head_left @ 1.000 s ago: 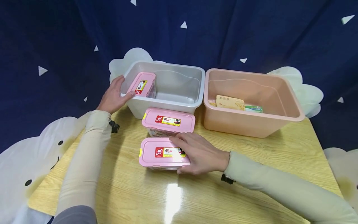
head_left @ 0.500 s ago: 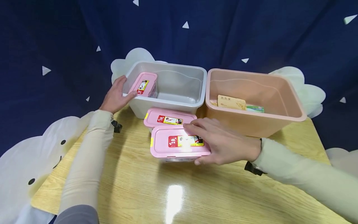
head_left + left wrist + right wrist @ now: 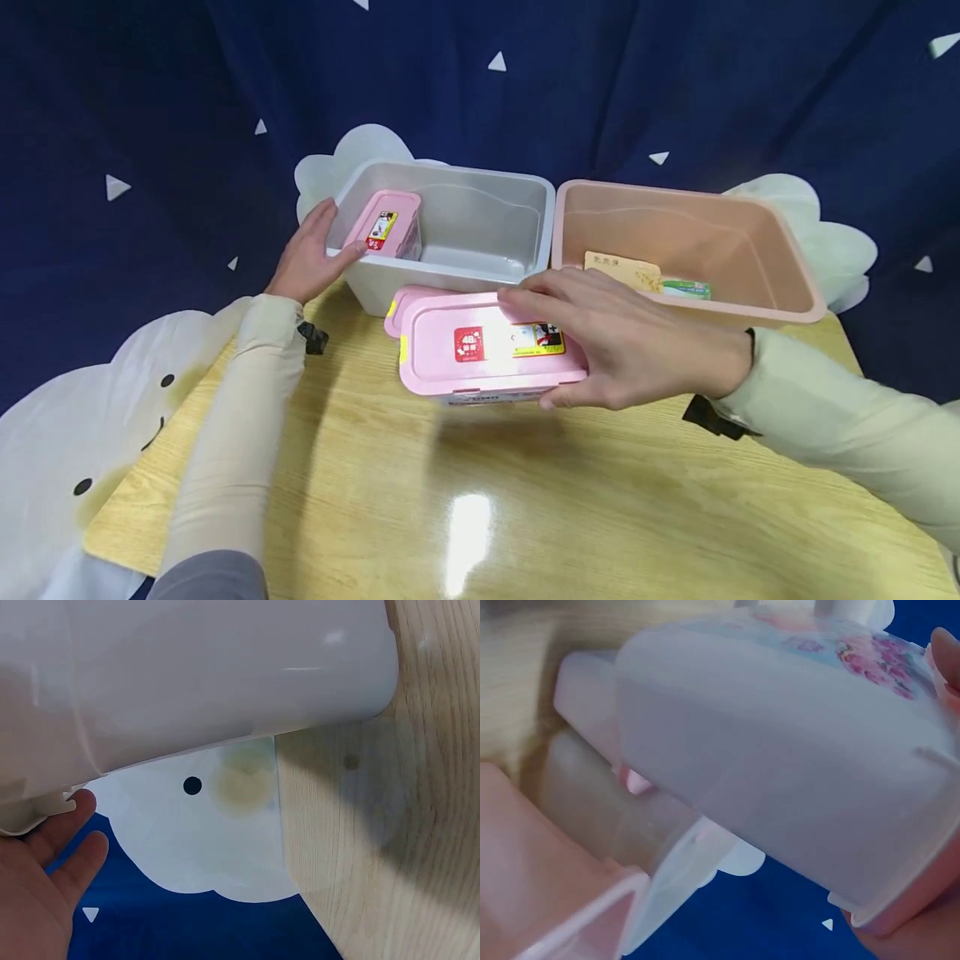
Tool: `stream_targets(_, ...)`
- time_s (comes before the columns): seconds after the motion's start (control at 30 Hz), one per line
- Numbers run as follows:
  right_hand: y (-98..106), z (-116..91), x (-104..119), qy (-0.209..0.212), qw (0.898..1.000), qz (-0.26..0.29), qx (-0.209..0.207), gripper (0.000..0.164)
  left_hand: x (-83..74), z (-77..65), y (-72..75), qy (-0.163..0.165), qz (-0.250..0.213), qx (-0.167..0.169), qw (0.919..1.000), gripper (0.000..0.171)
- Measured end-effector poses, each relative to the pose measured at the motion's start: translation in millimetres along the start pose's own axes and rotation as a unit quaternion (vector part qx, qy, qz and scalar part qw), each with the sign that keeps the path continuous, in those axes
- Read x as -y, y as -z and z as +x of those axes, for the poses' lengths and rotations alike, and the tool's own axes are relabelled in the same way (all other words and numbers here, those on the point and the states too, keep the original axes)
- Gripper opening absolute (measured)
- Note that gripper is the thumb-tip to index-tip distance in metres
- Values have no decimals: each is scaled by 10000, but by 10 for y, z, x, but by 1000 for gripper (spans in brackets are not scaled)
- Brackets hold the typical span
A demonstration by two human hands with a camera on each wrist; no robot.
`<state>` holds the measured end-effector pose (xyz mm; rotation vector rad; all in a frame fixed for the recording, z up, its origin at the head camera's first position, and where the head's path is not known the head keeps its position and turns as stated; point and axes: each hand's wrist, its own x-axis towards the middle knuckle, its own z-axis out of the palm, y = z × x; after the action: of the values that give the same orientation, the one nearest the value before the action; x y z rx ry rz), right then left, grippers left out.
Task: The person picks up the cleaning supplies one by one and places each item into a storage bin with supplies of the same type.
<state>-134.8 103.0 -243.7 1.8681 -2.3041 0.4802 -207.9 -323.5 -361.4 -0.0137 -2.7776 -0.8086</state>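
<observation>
My right hand (image 3: pixel 626 337) grips a pink-lidded plastic box (image 3: pixel 442 350) by its right end, thumb at the near side and fingers over the far side. The box is raised off the table, and its pale side (image 3: pixel 765 750) with a flower print fills the right wrist view. Behind it, a second pink-lidded box (image 3: pixel 408 302) is mostly hidden. My left hand (image 3: pixel 306 262) holds the left front corner of a grey bin (image 3: pixel 442 279), its fingertips (image 3: pixel 91 844) at the rim in the left wrist view. Inside that bin, at its left, lies a third pink-lidded box (image 3: pixel 393 218).
A peach bin (image 3: pixel 720 217) stands right of the grey one, holding a beige packet (image 3: pixel 622 271) and a green packet (image 3: pixel 686 289). All rest on a wooden table (image 3: pixel 360 492). A dark blue curtain (image 3: pixel 420 75) hangs behind.
My right hand has lifted the nearest pink-lidded box off the table and carried it forward and right, so it now covers most of the box behind. My left hand stays on the grey bin.
</observation>
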Motion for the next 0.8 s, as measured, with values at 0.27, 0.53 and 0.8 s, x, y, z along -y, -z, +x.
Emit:
stream_targets(0.27,173,210,1,-159,9997,53,185,86,-1,-7,4,-59,55,-50,10000,88)
stream_targets(0.53,229,348,-112,-398,9984,351,194,92,3,8,-8,7,-172,-210,9996,90)
stream_targets(0.8,467,457,-391,-954,9930,518,464,89,-9,24,-11,175,-486,-114,9986,94)
